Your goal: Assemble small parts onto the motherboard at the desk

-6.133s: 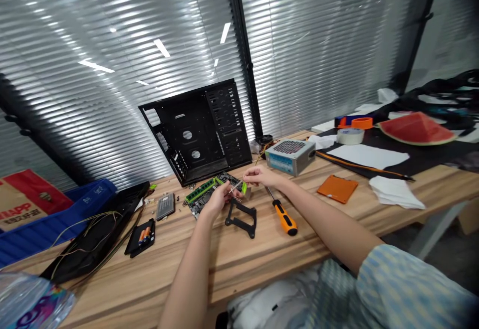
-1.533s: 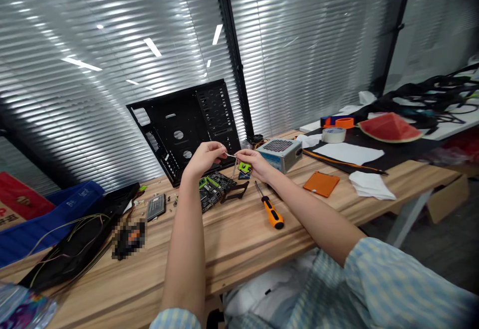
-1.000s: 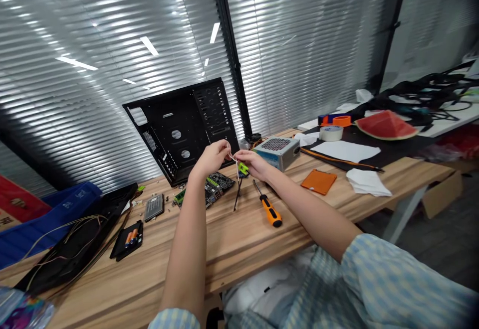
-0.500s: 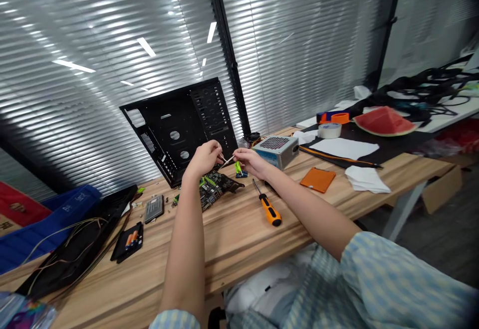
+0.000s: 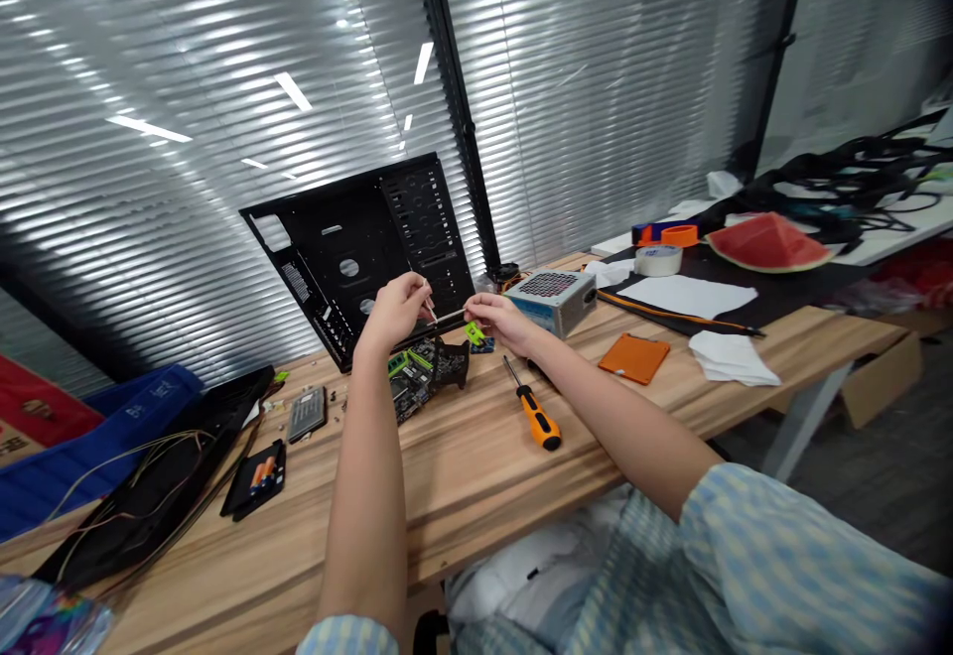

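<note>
Over the motherboard (image 5: pixel 414 377), my left hand (image 5: pixel 400 312) pinches a thin white stick (image 5: pixel 431 313), tilted steeply. Facing it, my right hand (image 5: pixel 500 321) has its fingertips closed on another thin, pale stick (image 5: pixel 450 318) that points left. The two tips are close together; whether they touch I cannot tell, and the exact kind of either stick is too small to make out. A black bracket (image 5: pixel 452 365) shows at the motherboard's right end. Below my right hand lie a small bright green piece (image 5: pixel 475 333) and a blue part (image 5: pixel 485 345).
An open black computer case (image 5: pixel 357 248) leans at the back. Right of my hands sits a power supply (image 5: pixel 555 300). An orange screwdriver (image 5: pixel 537 419), an orange flat case (image 5: pixel 634 358), a grey drive (image 5: pixel 307 414) and a black tray (image 5: pixel 254 481) lie on the wooden table (image 5: pixel 462 466).
My left hand has moved slightly left and its stick now stands steeper. The stick in my right hand lies flatter. The motherboard and its black bracket have shifted a little left.
</note>
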Demonstrator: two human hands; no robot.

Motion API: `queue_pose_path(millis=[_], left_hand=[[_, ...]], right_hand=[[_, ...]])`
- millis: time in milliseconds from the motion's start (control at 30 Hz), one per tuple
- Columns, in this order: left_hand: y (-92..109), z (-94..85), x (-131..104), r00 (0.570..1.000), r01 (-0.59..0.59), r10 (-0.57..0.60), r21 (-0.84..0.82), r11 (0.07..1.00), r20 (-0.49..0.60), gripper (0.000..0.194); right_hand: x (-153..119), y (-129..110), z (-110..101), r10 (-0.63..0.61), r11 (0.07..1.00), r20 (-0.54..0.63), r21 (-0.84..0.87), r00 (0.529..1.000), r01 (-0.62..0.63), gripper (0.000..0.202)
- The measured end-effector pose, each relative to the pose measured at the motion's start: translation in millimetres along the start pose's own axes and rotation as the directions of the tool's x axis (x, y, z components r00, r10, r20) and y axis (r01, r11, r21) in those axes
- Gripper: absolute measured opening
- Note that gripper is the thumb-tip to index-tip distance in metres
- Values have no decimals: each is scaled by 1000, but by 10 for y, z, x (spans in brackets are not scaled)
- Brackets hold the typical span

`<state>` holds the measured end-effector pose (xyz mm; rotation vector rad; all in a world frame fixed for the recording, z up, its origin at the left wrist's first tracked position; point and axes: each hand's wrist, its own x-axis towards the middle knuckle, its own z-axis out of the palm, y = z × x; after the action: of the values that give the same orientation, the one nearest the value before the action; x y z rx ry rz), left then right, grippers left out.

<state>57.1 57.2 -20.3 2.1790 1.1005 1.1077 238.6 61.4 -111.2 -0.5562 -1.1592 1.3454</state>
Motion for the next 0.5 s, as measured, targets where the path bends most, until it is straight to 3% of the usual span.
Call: queue_pose_path(millis=[500], left_hand=[[8, 6, 3, 1000, -8, 8, -42, 999, 6, 13]], right_hand=[[-45, -59, 22, 3, 999, 24, -52, 1000, -2, 34]])
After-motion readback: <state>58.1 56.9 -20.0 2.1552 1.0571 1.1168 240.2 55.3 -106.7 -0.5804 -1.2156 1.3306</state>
